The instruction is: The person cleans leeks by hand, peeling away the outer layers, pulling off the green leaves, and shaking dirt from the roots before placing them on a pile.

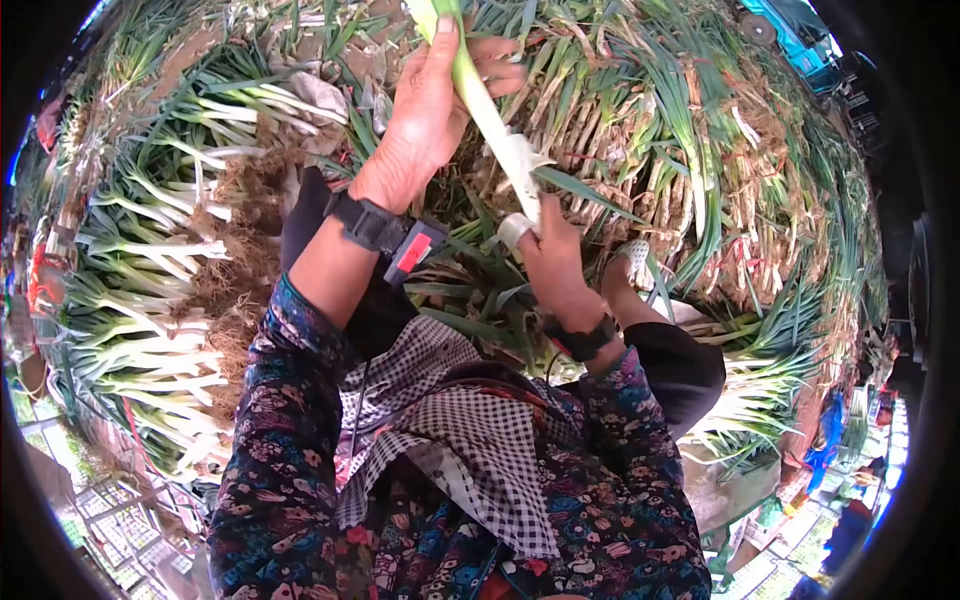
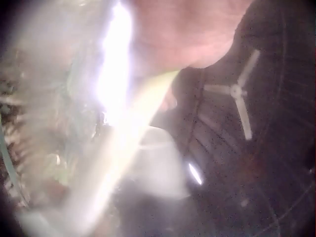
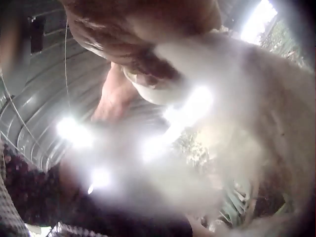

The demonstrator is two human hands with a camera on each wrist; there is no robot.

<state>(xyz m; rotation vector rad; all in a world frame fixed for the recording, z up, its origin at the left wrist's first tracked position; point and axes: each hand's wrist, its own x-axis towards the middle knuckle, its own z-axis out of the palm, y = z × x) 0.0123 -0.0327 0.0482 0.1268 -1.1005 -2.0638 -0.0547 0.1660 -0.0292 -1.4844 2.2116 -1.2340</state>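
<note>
A leek (image 1: 490, 122) runs slantwise between my two hands in the head view, green end up and white end down. My left hand (image 1: 425, 110) grips its green upper part, thumb lying along the stalk and fingers behind. At the white lower end, my right hand (image 1: 560, 268) pinches it; a white wrap (image 1: 515, 230) covers one of its digits. Loose pale skin (image 1: 535, 158) and a green leaf (image 1: 585, 192) stick out near that end. In the left wrist view the leek (image 2: 140, 111) is blurred below my palm. Haze covers much of the right wrist view.
Rows of leeks with white stalks (image 1: 165, 250) and brown roots (image 1: 245, 260) lie on the left. A large heap of untrimmed leeks (image 1: 640, 130) spreads across the right. Leaf scraps (image 1: 480, 300) lie between my knees. A blue vehicle (image 1: 790, 35) stands at the far right.
</note>
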